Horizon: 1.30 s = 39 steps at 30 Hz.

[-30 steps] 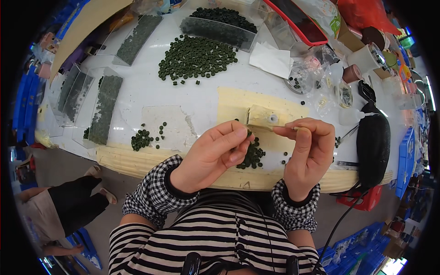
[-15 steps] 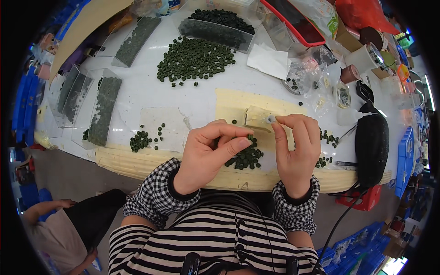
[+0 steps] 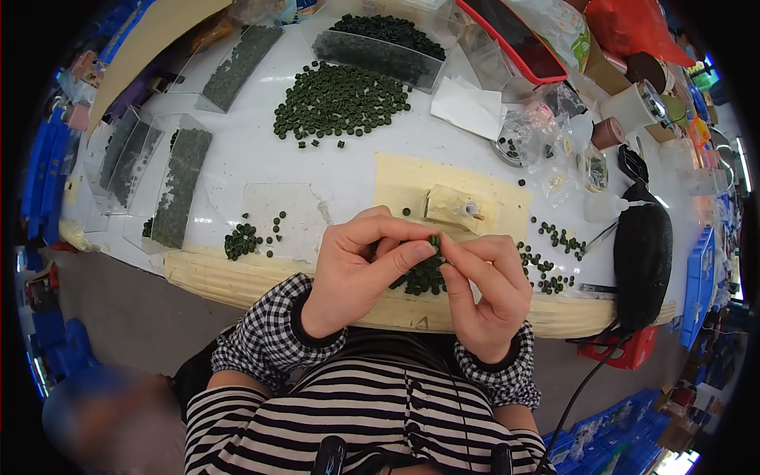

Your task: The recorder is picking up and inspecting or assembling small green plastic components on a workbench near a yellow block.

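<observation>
Between the thumb and forefinger of my left hand (image 3: 348, 265) is a small dark green round piece (image 3: 435, 242), held above the table near its front edge. My right hand (image 3: 491, 297) has its bent fingertips against the same spot; whatever they hold is hidden or too small to name. Beneath both hands lies a pile of similar green pieces (image 3: 423, 279), partly covered by the fingers. Just beyond them, a pale yellow block (image 3: 447, 207) with a short white peg (image 3: 473, 210) rests on a yellow sheet (image 3: 396, 170).
A large heap of green pieces (image 3: 340, 99) lies farther back, by clear trays (image 3: 380, 59). Smaller groups (image 3: 241, 241) sit left and right (image 3: 554, 279). A black pouch (image 3: 641, 261), white napkin (image 3: 467, 107) and red-cased phone (image 3: 514, 39) are rightward. Another person (image 3: 111, 419) is at lower left.
My right hand has moved from the white peg on the block, left and nearer, to meet my left hand at the green piece. The person at lower left has shifted closer.
</observation>
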{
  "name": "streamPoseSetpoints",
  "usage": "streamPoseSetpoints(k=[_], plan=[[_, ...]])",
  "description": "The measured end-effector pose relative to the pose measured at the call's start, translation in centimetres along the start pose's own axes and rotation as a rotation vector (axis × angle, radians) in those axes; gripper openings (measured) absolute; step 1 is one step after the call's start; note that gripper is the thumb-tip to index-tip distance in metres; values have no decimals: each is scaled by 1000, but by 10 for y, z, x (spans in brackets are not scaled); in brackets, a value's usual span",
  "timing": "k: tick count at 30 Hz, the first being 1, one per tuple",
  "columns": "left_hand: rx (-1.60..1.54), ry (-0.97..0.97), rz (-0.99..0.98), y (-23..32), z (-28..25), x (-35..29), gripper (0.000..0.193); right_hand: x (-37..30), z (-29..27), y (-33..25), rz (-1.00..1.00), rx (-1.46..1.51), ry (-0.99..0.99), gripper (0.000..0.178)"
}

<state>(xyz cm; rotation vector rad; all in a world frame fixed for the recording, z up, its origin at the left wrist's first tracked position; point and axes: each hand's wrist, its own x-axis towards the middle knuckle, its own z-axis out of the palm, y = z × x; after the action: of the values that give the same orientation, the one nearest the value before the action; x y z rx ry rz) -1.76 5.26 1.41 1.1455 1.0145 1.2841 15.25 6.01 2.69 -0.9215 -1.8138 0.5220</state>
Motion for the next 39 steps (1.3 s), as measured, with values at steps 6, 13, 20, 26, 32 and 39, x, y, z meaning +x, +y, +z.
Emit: streamPoseSetpoints(k=[6,13,20,26,32,39], plan=[[93,27,84,-3,-1,-1,19,-1,1,3,22,54,-31,34],[203,40,193,-2,-1,-1,22,1,-1,6,-40,11,-62,34],[229,1,189,0,-2,0,22,1,-4,10,-123,-56,-82,38],[256,-10,186,1,-3,0,21,1,-4,12,-154,-93,-89,39],[281,17,203,1,-2,1,21,-2,-1,8,-50,-8,-61,37],[339,73,296,3,-1,-1,24,-2,0,7,-50,39,-46,35]])
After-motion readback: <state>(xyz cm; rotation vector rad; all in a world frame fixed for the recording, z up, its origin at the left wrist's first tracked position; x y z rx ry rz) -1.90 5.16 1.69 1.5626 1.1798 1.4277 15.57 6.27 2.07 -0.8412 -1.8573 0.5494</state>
